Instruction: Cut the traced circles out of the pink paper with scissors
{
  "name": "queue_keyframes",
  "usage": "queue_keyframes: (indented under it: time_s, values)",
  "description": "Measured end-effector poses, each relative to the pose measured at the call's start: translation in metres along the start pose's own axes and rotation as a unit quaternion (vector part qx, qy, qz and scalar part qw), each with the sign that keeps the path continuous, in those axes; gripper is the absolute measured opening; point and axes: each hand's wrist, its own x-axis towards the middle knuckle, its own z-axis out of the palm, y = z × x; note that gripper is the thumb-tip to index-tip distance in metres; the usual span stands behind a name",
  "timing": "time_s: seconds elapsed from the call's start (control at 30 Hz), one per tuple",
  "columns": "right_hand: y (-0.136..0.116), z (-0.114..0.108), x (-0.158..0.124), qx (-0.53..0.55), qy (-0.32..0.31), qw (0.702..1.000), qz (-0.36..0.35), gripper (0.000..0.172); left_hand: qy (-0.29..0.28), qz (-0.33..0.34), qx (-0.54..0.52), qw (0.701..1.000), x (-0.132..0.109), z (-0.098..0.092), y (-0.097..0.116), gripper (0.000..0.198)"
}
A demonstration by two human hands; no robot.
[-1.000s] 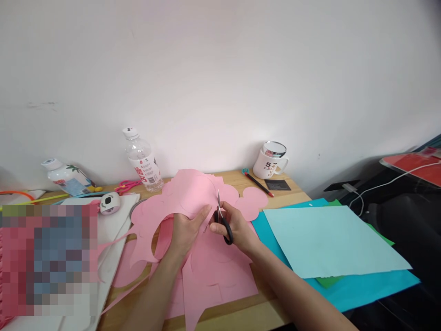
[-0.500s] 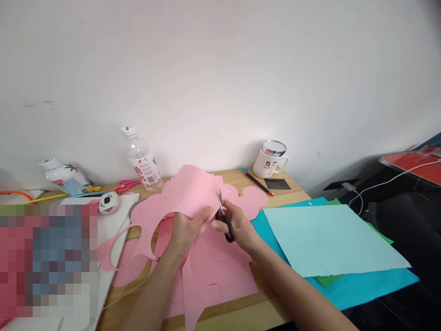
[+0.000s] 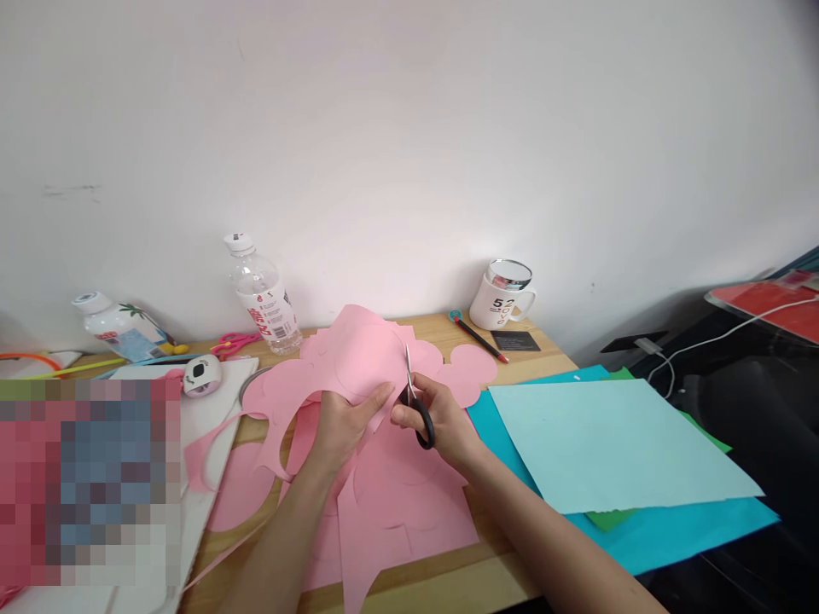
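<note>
My left hand (image 3: pixel 345 428) grips a curved sheet of pink paper (image 3: pixel 366 354), thumb on top and fingers hidden beneath. A faint drawn outline shows on that sheet, and cut strips hang from its left side. In my right hand (image 3: pixel 443 419) are black-handled scissors (image 3: pixel 425 426), blades pointing up at the sheet's right edge. Pink paper (image 3: pixel 409 503) with cut-out edges lies under both hands. Rounded pink pieces (image 3: pixel 474 365) rest to the right, and another rounded piece (image 3: pixel 246 486) lies to the left.
Pale blue paper (image 3: pixel 614 443) lies over blue and green sheets at right. Along the wall stand a clear bottle (image 3: pixel 265 298) and a white mug (image 3: pixel 502 297). A pencil (image 3: pixel 479 337), a black card (image 3: pixel 515 341), pink scissors (image 3: pixel 235 344) and a small white device (image 3: pixel 202 375) lie around.
The pink sheet has shifted slightly, and its hanging strips at the left have swung. The scissor blades look a little closer together. Both hands stay nearly in place.
</note>
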Motion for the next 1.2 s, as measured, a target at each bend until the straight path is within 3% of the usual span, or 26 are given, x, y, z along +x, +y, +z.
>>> queue_keyframes:
  time_s: [0.2, 0.43, 0.87, 1.2]
  values:
    - [-0.002, 0.001, -0.001, -0.006, 0.004, 1.000, -0.006, 0.038, -0.021, 0.004, 0.005, 1.000, -0.002, -0.001, 0.009, 0.045]
    - [-0.008, 0.005, -0.001, -0.014, 0.027, 1.000, 0.003, 0.040, -0.001, 0.023, -0.005, 1.000, -0.002, -0.001, 0.013, 0.048]
    - [-0.002, -0.001, 0.002, 0.019, 0.003, 1.000, -0.008, 0.049, -0.015, 0.015, 0.036, 0.999, -0.002, -0.003, 0.012, 0.050]
    - [0.002, -0.002, 0.001, 0.006, 0.011, 1.000, 0.000, 0.043, -0.040, 0.024, 0.048, 0.998, 0.001, -0.007, 0.009, 0.026]
